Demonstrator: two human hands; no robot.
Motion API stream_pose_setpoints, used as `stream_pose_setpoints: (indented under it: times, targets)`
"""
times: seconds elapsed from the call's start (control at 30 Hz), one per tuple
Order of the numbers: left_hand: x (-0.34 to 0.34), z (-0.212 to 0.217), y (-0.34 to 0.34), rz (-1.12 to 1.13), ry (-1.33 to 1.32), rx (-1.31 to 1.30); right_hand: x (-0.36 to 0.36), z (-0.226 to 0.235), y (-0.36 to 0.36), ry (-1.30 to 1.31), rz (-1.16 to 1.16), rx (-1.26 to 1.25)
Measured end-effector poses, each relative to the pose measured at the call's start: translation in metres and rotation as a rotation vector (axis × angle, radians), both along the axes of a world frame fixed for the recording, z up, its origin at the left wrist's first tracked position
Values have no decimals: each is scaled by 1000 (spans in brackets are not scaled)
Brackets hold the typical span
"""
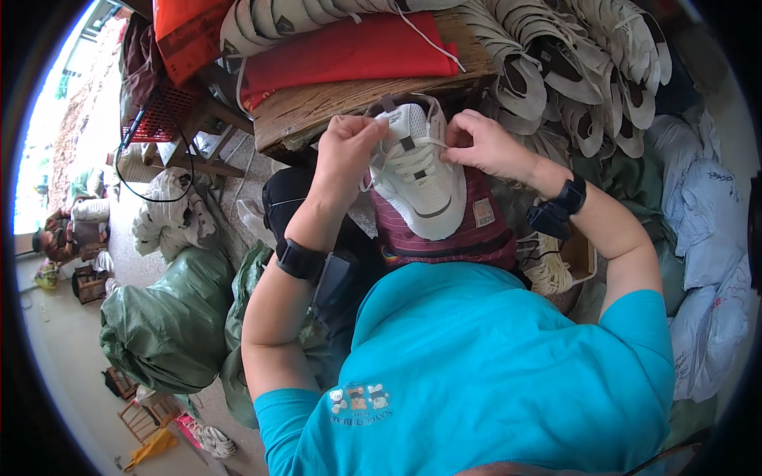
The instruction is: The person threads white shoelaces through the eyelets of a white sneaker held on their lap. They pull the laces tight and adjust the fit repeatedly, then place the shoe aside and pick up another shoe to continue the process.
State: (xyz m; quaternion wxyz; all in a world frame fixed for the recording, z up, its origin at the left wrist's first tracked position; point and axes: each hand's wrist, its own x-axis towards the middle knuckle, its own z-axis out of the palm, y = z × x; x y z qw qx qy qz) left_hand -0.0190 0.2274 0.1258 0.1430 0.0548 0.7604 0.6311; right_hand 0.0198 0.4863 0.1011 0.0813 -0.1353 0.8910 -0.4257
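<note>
White shoe lies between my hands, toe toward me; left hand and right hand each pinch its lace.

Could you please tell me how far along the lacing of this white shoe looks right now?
Done: white lace already crosses the lower eyelets of the white shoe on the person's lap. In hand: the left hand and right hand pinch the lace at the upper eyelets. Left: the top near the collar looks unfinished, and a stack of shoe uppers lies on the bench behind.
</note>
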Motion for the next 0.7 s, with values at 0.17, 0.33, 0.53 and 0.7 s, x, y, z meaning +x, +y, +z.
stream_pose_setpoints:
  times: [0.17, 0.33, 0.53, 0.7]
  targets:
    - [14, 84, 17, -119, 108, 623, 1, 10, 1, -85, 1, -57]
    - [11, 74, 0, -71, 84, 523, -4, 26, 10, 250, -114, 217]
    - [17, 26, -16, 142, 112, 344, -13, 19, 61, 22, -318, 185]
    - [22, 13, -19, 98, 239, 155, -12, 23, 94, -215, -490, -1064]
